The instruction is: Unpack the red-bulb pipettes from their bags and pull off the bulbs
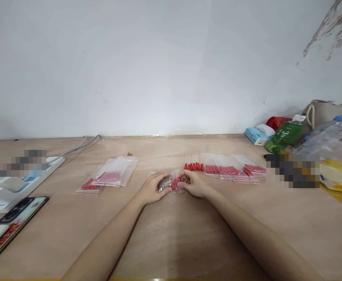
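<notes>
My left hand (152,188) and my right hand (194,183) meet at the middle of the wooden table (171,234), both closed on a small clear plastic bag (171,182) with red-tipped pieces inside. The left hand grips the bag's left end, the right hand pinches its right end. Just behind my right hand lie loose red-tipped clear droppers (193,163) in a row. To their right is a spread of filled clear bags (235,168). Two filled bags (109,176) lie to the left of my left hand.
A white power strip (39,171) with cables and a phone (13,224) sit at the left edge. At the right stand a green bottle (284,136), a tissue pack (255,135), a beige bag (325,111), clear plastic wrap and a yellow packet (339,175). A white wall rises behind.
</notes>
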The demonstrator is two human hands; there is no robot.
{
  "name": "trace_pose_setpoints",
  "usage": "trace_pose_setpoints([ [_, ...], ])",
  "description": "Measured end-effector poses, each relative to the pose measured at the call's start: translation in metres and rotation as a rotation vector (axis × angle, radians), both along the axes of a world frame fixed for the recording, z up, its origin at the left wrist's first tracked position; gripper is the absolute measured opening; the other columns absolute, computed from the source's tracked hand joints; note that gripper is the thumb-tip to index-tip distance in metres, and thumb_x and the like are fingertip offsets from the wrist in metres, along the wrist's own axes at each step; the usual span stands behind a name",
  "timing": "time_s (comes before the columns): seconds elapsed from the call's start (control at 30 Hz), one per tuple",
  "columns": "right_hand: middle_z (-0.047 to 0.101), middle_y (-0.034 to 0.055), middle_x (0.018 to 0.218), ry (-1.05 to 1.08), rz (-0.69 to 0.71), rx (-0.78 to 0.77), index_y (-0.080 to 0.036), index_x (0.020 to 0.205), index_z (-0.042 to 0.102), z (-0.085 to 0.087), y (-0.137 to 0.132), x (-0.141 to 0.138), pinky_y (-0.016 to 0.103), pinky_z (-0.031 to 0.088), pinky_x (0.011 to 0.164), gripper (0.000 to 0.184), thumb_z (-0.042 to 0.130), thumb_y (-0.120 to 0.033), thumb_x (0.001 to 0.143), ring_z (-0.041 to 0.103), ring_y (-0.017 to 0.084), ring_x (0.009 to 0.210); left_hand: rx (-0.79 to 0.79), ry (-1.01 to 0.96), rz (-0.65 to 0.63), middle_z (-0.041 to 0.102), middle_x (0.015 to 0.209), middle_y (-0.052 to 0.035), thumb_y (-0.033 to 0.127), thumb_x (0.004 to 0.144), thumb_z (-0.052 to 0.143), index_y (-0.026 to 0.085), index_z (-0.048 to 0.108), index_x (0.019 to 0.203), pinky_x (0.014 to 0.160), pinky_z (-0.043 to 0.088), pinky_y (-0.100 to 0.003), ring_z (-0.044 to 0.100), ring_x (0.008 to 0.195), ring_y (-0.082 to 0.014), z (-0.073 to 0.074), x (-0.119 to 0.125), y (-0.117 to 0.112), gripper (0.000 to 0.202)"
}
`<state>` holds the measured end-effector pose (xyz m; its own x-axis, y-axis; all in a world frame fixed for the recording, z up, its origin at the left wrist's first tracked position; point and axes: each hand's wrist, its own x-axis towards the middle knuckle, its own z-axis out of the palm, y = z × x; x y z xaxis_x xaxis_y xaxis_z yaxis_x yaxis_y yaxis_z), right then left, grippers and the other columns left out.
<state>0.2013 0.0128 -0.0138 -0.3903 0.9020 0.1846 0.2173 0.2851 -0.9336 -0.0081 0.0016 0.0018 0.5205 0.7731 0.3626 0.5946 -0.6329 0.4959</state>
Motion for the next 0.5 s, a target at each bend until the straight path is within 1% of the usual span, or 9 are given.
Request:
trace_pose_setpoints([
  [0.07,0.056,-0.0021,0.069,0.078,0.018,-0.087,-0.018,0.082,0.053,0.009,0.0,0.005,0.024,0.045,0.059,0.021,0.063,-0.024,0.065,0.053,0.01,0.062,-0.011,-0.011,0.005,0.057,0.115,-0.0083,0.038,0.076,0.057,0.021,0.05,0.117,0.092,0.041,-0.04,0.053,0.105,-0.0231,0.001,0.0,-0.001,0.045],
  [0.17,0.057,-0.0033,0.065,0.214,0.051,-0.267,-0.018,0.079,0.052,0.022,0.002,0.017,0.024,0.045,0.056,0.027,0.069,-0.027,0.06,0.054,0.009,0.057,-0.013,-0.02,0.025,0.057,0.116,-0.0083,0.039,0.076,0.057,0.021,0.05,0.117,0.091,0.042,-0.04,0.053,0.105,-0.0228,0.001,0.001,-0.001,0.046],
  [0.27,0.059,-0.0035,0.065,0.254,0.025,-0.356,-0.017,0.076,0.052,0.03,0.008,0.035,0.023,0.045,0.055,0.03,0.072,-0.027,0.056,0.054,0.008,0.054,0.006,-0.005,0.026,0.057,0.114,-0.0081,0.04,0.075,0.058,0.021,0.051,0.116,0.091,0.042,-0.039,0.053,0.104,-0.0225,0.001,0.0,0.0,0.046],
  [0.33,0.062,-0.0018,0.067,0.221,-0.014,-0.364,-0.016,0.076,0.054,0.036,0.012,0.049,0.022,0.044,0.055,0.029,0.072,-0.029,0.057,0.056,0.008,0.056,0.016,0.005,0.016,0.058,0.113,-0.0078,0.041,0.074,0.059,0.021,0.052,0.115,0.09,0.042,-0.039,0.053,0.103,-0.0223,0.0,0.0,0.0,0.045],
  [0.4,0.065,0.0004,0.071,0.179,-0.052,-0.341,-0.016,0.077,0.055,0.043,0.014,0.063,0.022,0.045,0.055,0.028,0.071,-0.033,0.06,0.058,0.009,0.059,0.021,0.01,0.018,0.058,0.113,-0.0074,0.041,0.074,0.06,0.022,0.054,0.113,0.09,0.042,-0.04,0.054,0.103,-0.0226,0.0,0.0,0.001,0.044],
  [0.47,0.066,0.0021,0.073,0.157,-0.105,-0.286,-0.017,0.08,0.056,0.054,0.015,0.075,0.024,0.046,0.056,0.03,0.07,-0.036,0.062,0.06,0.012,0.062,0.026,0.011,0.023,0.059,0.112,-0.0071,0.041,0.073,0.06,0.022,0.054,0.112,0.091,0.041,-0.041,0.054,0.103,-0.0229,0.0,0.001,0.001,0.044],
  [0.5,0.067,0.0028,0.074,0.153,-0.14,-0.233,-0.017,0.081,0.056,0.059,0.016,0.079,0.025,0.047,0.057,0.03,0.07,-0.037,0.062,0.061,0.013,0.063,0.027,0.011,0.021,0.059,0.112,-0.0071,0.041,0.073,0.06,0.023,0.054,0.112,0.091,0.04,-0.041,0.054,0.103,-0.0229,0.0,0.001,0.001,0.043],
])
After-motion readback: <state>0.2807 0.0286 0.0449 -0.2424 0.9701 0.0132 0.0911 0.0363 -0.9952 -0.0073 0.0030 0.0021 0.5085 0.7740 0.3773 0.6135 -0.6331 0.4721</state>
